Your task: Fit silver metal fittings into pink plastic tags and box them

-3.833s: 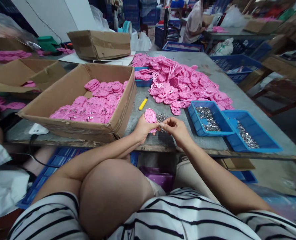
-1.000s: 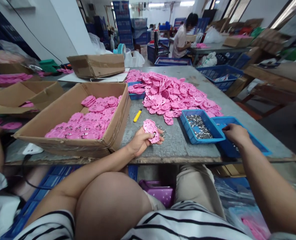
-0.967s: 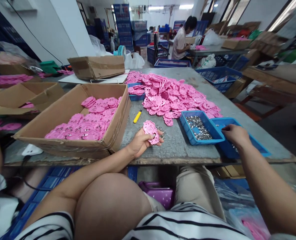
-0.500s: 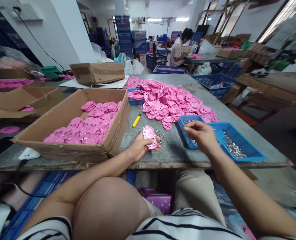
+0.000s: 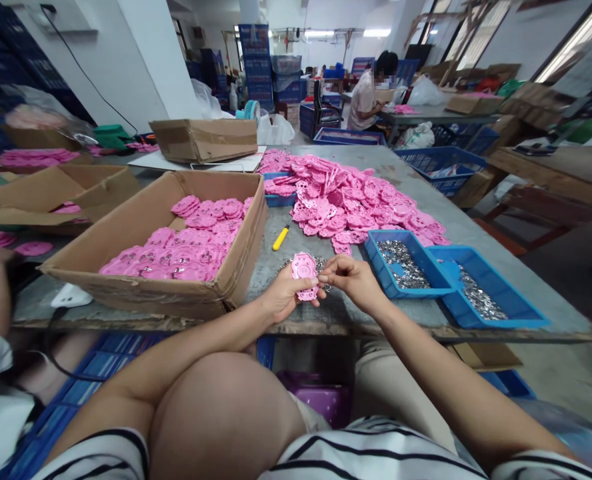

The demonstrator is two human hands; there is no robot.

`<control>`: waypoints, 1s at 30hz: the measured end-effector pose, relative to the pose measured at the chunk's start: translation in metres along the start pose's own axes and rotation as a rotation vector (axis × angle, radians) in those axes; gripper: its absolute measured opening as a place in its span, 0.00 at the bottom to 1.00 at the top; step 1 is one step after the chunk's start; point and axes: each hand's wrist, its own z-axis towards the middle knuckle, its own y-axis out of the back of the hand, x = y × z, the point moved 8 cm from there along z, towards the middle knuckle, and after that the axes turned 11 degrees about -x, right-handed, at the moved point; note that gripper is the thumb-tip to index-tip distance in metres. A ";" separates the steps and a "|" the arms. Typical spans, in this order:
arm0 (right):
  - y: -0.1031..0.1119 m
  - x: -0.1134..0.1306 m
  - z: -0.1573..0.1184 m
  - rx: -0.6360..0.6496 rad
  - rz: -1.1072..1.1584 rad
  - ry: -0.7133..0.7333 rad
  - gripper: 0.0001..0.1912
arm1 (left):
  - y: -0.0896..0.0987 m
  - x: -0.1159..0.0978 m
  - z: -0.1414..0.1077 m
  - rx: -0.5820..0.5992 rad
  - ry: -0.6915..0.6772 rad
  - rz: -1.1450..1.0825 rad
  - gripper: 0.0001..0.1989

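My left hand (image 5: 285, 293) is closed on a pink plastic piece (image 5: 304, 272) with a scalloped outline, thumb across its lower part. My right hand (image 5: 351, 279) meets the piece's right edge with thumb and forefinger pinched; whatever is between those fingertips is too small to make out. Under and behind the hands lies a loose heap of small metal parts (image 5: 321, 264). To the right, a blue tray (image 5: 443, 291) of small shiny metal parts stands against a second blue tray (image 5: 531, 321) holding similar parts.
A large pile of pink pieces (image 5: 346, 193) covers the table's middle. A yellow-handled tool (image 5: 281, 239) lies left of it. An open cardboard box (image 5: 151, 297) with stacked pink pieces stands at left. Across the room a person (image 5: 366, 100) sits at another table.
My right hand has moved left from above the blue tray to the pink piece's edge. My left hand still holds the piece. The whole view has shifted slightly.
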 end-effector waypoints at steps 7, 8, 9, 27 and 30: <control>-0.003 -0.006 -0.004 0.015 0.038 -0.072 0.16 | 0.000 0.002 -0.001 -0.027 0.019 0.026 0.22; -0.004 -0.007 -0.004 0.016 0.048 -0.079 0.16 | 0.000 0.002 -0.002 -0.030 0.022 0.025 0.22; -0.005 -0.008 -0.005 0.018 0.065 -0.093 0.16 | 0.001 0.002 -0.002 -0.031 0.025 0.022 0.22; -0.023 -0.025 -0.012 0.063 0.088 -0.246 0.18 | 0.012 -0.009 0.000 -0.214 -0.129 0.127 0.27; -0.024 -0.032 -0.014 -0.032 0.057 -0.260 0.18 | 0.018 -0.013 0.002 -0.292 -0.199 0.137 0.27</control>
